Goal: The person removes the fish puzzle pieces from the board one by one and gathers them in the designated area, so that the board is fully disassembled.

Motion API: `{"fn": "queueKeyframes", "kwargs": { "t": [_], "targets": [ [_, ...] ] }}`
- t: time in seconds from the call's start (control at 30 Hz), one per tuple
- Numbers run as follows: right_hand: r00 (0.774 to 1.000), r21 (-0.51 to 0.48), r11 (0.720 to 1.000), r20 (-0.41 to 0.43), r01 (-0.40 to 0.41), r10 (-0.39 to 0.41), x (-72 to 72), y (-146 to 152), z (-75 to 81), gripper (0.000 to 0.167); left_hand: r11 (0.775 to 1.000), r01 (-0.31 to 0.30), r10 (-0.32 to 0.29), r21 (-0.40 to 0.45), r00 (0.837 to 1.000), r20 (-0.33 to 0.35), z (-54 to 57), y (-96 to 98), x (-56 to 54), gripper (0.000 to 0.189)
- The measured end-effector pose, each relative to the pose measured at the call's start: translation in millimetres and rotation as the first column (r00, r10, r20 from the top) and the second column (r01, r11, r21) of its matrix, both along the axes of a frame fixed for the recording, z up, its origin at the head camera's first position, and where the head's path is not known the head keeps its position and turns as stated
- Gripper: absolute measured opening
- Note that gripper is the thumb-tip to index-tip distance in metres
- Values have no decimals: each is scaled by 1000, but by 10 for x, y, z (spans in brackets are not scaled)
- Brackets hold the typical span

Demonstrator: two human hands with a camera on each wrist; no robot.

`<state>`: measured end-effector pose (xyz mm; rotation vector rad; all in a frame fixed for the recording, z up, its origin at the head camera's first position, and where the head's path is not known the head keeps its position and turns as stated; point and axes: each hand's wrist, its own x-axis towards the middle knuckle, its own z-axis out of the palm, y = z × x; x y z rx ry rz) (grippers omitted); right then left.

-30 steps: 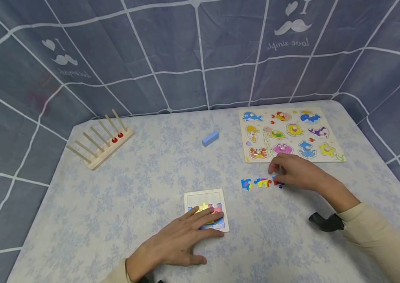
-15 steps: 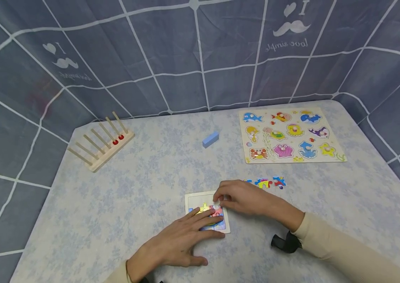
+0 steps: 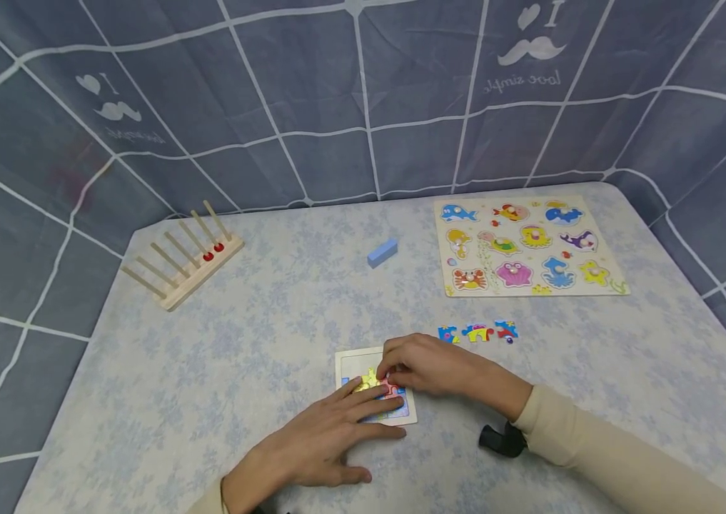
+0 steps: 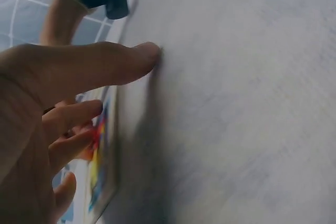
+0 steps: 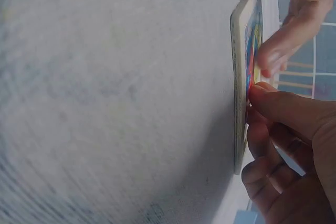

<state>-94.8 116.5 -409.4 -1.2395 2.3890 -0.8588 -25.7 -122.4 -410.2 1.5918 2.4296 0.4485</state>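
A small jigsaw puzzle in a pale wooden frame (image 3: 339, 363) lies on the table, partly filled with yellow, red and blue pieces. Across its lower part rests my left hand (image 3: 318, 439), fingers spread and straight, covering much of the picture. With thumb and fingertips, my right hand (image 3: 433, 365) pinches a jigsaw piece at the puzzle's upper right; the fingers mostly hide this piece. In the right wrist view, the right thumb (image 5: 286, 106) touches the red area inside the frame. Three loose jigsaw pieces (image 3: 478, 333) lie in a row beyond the right hand.
A wooden peg board with sea animals (image 3: 513, 274) lies at the back right. A blue block (image 3: 382, 253) sits near the back middle. At the back left stands a wooden rack of upright pegs (image 3: 198, 278) with two red beads.
My right hand has come from the loose pieces leftward to the puzzle with a jigsaw piece, then shifted slightly further left over it. The left hand has stayed nearly still.
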Motion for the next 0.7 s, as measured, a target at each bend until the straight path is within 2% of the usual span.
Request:
{"fn": "queueKeyframes", "kwargs": {
  "t": [0.07,0.17,0.23,0.3,0.43,0.7],
  "targets": [
    [1000,3,1000,3,7,-7,5,-8,1,12,998,-30,28,47,999,46,33,-60,-23,59],
    [1000,14,1000,6,22,-22,16,-19,8,12,983,-149,140,111,986,85,65,-180,-111,53],
    [999,28,999,6,32,-32,23,-30,15,11,964,-239,232,119,970,73,56,-257,-197,56],
    [999,48,998,0,42,-42,31,-45,27,10,949,-299,295,99,954,52,27,-321,-275,63],
    [999,92,995,-24,48,-46,50,-84,52,9,944,-326,325,50,945,24,-47,-395,-365,73],
    [997,150,987,-62,52,-43,69,-157,93,7,929,-371,371,20,929,-9,-85,-400,-370,80]
  ]
}}
